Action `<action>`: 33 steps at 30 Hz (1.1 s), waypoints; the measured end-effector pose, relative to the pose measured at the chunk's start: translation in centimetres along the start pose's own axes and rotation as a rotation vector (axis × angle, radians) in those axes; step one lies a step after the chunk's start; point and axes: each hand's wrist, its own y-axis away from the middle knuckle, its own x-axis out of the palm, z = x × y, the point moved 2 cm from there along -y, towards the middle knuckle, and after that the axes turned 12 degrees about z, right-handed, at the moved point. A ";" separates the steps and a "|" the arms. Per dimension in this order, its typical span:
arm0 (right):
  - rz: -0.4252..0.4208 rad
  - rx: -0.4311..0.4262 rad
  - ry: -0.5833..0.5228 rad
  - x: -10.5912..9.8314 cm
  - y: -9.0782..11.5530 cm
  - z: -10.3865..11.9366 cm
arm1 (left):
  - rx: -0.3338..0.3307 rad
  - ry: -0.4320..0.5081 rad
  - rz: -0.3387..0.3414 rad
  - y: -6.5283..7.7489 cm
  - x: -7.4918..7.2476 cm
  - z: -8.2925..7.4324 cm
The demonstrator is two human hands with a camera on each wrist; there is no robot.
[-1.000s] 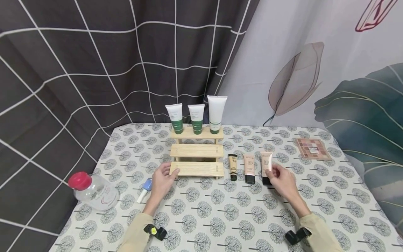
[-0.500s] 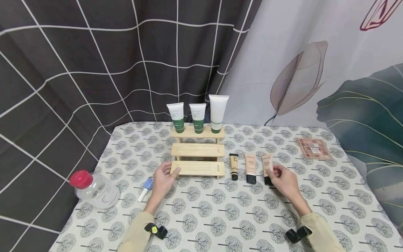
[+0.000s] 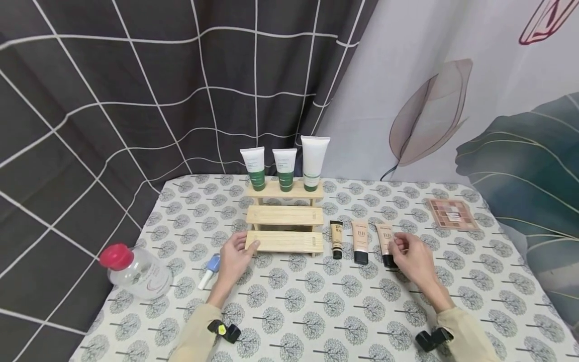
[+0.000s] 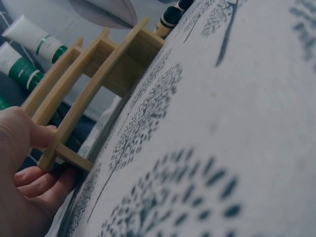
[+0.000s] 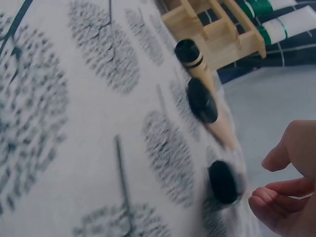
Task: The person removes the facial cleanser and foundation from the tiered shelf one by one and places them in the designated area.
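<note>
Got L hand [image 3: 235, 256] gripping the L end of the lowest step [image 3: 289, 242] on the wooden rack [image 3: 284, 216], w/ thumb on top + fingers below. Seeing R hand [image 3: 412, 259] well right of rack, unclenched, w/ a gap btwn thumb + fingertips, just beside the far-right BB tube [image 3: 386, 241]. Got that one lying on the tree-print cloth [image 3: 316, 311], in a row right of rack w/ a yellow tube [image 3: 336, 239] (nearest rack) + a 2nd BB tube [image 3: 360, 241]. Also spotting 3 white/green tubes [image 3: 286, 171] upright on rack's top step, red-capped bottle [image 3: 147, 276] well left of rack, palette [image 3: 452, 214] far right of rack.
</note>
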 end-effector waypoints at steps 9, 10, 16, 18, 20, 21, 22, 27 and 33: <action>0.012 -0.073 -0.053 -1.4 -1.1 3.8 | -0.002 -0.004 0.002 0.1 -0.2 0.0; 0.011 -0.082 -0.065 -1.5 -1.4 4.2 | -0.001 -0.005 0.001 0.1 -0.2 0.0; 0.005 -0.131 -0.125 -1.3 -3.2 6.7 | -0.005 -0.005 0.001 0.1 -0.2 -0.1; 0.004 -0.151 -0.133 -1.0 -3.8 7.4 | -0.006 -0.002 0.004 0.1 -0.1 -0.1; 0.007 -0.167 -0.150 -0.8 -4.4 8.1 | 0.002 -0.003 0.006 0.2 0.0 -0.1; 0.007 -0.176 -0.161 -0.6 -4.7 8.5 | 0.003 -0.002 0.007 0.1 0.0 -0.1; 0.006 -0.183 -0.167 -0.5 -5.0 8.8 | 0.004 -0.002 0.006 0.1 0.0 -0.1; 0.020 -0.231 -0.212 -0.1 -6.9 11.0 | 0.000 0.002 -0.001 0.1 0.0 -0.1; 0.025 -0.301 -0.228 0.0 -8.9 13.6 | -0.001 0.009 0.005 0.2 0.0 -0.1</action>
